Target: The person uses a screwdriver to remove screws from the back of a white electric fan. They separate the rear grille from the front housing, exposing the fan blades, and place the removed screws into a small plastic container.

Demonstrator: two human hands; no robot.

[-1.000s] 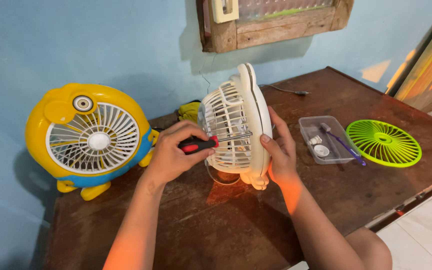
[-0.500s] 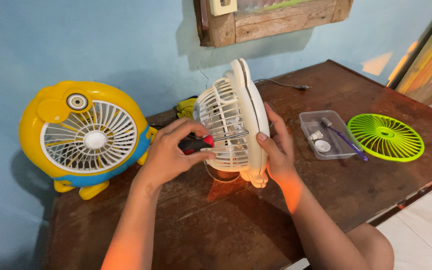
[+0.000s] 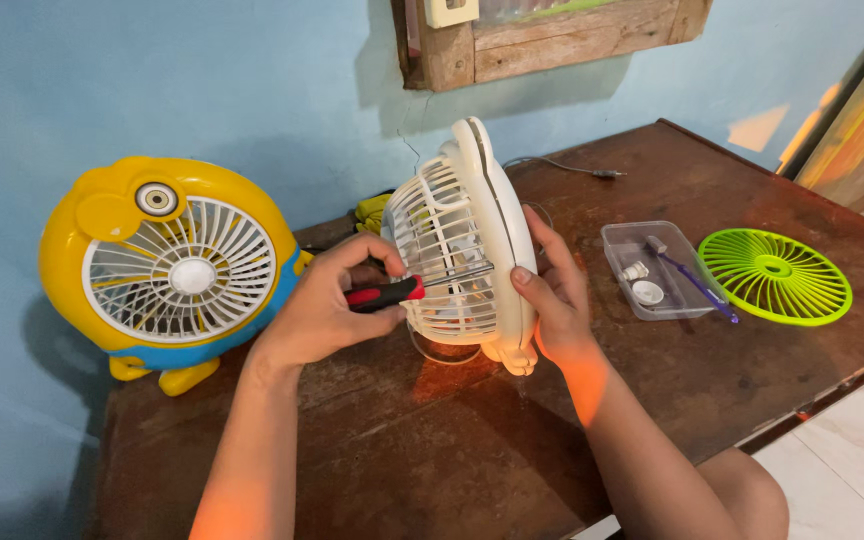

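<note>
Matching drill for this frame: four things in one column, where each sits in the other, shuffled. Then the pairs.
1. screwdriver
2. white fan
3. yellow fan
4. green grille

A. flat on the table, far right
B. upright at the table's left end
C. in the left hand, shaft through the rear grille
D. steadied by the right hand

Pairs: 1-C, 2-D, 3-B, 4-A

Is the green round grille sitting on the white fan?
No, the green grille lies flat on the table, apart from the white fan and beside a clear tray.
</note>
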